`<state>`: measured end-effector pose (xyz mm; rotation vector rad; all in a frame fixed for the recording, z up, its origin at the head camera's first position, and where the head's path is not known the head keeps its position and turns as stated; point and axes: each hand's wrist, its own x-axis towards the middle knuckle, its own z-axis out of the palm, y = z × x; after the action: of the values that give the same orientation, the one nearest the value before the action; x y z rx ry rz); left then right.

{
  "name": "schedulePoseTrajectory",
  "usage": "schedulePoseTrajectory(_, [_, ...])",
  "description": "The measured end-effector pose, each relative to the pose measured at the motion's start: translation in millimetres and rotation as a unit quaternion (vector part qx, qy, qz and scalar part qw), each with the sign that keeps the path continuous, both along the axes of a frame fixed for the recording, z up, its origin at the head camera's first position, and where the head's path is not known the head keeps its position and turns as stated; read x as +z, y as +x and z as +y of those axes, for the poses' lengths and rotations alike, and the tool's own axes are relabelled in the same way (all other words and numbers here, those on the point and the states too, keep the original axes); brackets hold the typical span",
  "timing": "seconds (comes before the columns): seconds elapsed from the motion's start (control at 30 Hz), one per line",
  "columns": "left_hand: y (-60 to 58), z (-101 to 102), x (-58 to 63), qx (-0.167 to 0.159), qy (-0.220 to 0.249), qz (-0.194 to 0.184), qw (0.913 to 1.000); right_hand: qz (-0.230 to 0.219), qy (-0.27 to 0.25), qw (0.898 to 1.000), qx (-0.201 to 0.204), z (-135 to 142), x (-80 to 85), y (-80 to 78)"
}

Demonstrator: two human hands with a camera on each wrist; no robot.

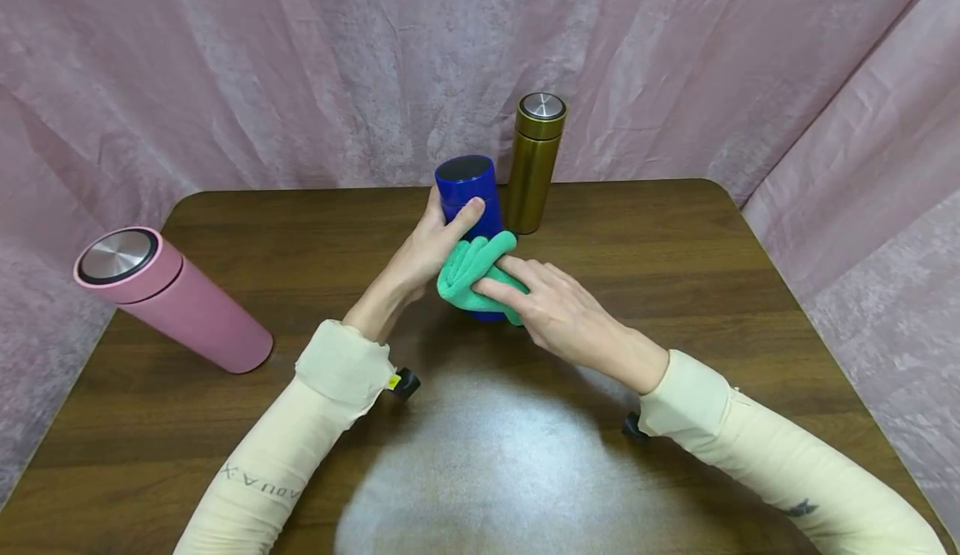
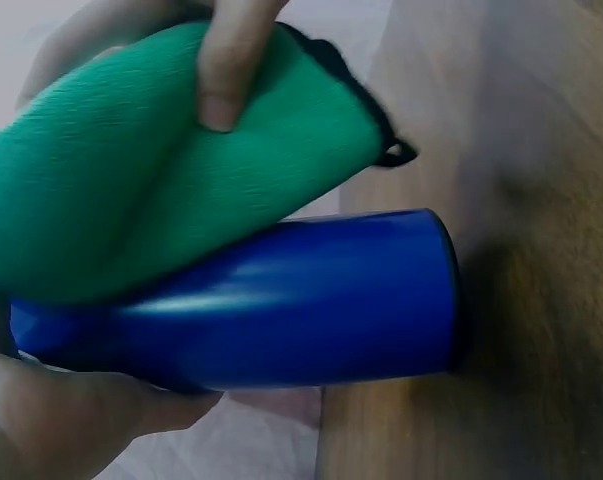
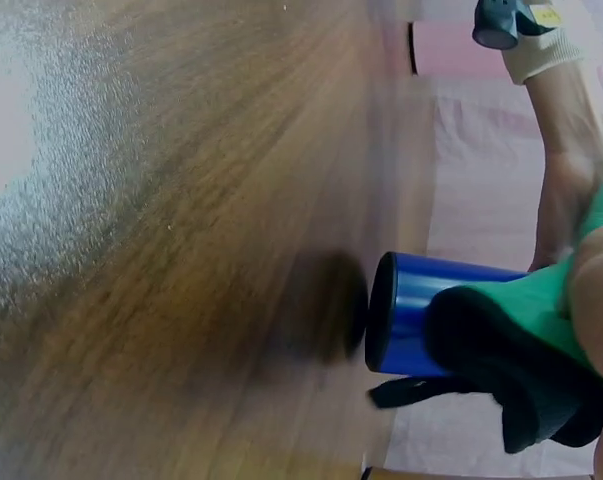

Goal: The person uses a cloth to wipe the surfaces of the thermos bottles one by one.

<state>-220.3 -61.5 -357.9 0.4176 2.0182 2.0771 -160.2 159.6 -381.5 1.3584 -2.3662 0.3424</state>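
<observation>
A blue vacuum flask [image 1: 463, 192] with a dark round top stands over the table's middle, leaning slightly. My left hand [image 1: 429, 248] grips its upper part, with the thumb across the front. In my right hand [image 1: 564, 312] is a folded green cloth [image 1: 467, 278], pressed against the flask's side below the left thumb. The left wrist view shows the right thumb on top of the cloth [image 2: 151, 190], whose dark edging ends in a small loop. The flask's base [image 3: 381, 315] is close to the tabletop; whether it touches, I cannot tell.
A gold flask [image 1: 535, 176] with a silver lid stands just behind the blue one, at the table's back edge. On the left is a pink flask [image 1: 202, 313], also silver-lidded. The brown wooden table [image 1: 712, 288] is bordered by pink curtains [image 1: 360, 63].
</observation>
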Motion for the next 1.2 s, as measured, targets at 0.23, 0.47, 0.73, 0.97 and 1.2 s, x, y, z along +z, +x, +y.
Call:
schedulePoseTrajectory(0.23, [2.7,9.6,6.7,0.008,-0.04,0.004,0.9992,0.013,0.1,0.995,-0.014,-7.1,-10.1,5.8])
schedulePoseTrajectory(0.47, [2.4,11.4,7.5,0.03,-0.052,0.014,0.9981,0.007,0.138,0.99,-0.007,-11.6,-24.0,9.1])
schedulePoseTrajectory(0.73, [1.1,12.7,8.2,0.026,-0.052,0.018,0.9981,-0.041,0.173,0.984,0.011,-11.4,-21.4,6.3])
schedulePoseTrajectory(0.97, [0.0,15.1,3.3,0.071,-0.038,0.015,0.9966,-0.1,0.165,0.981,0.02,-10.6,-19.4,-1.0])
schedulePoseTrajectory(1.2, [3.9,16.9,-3.3,0.136,0.045,0.032,0.9892,-0.073,0.136,0.988,0.009,-12.3,-24.7,2.3])
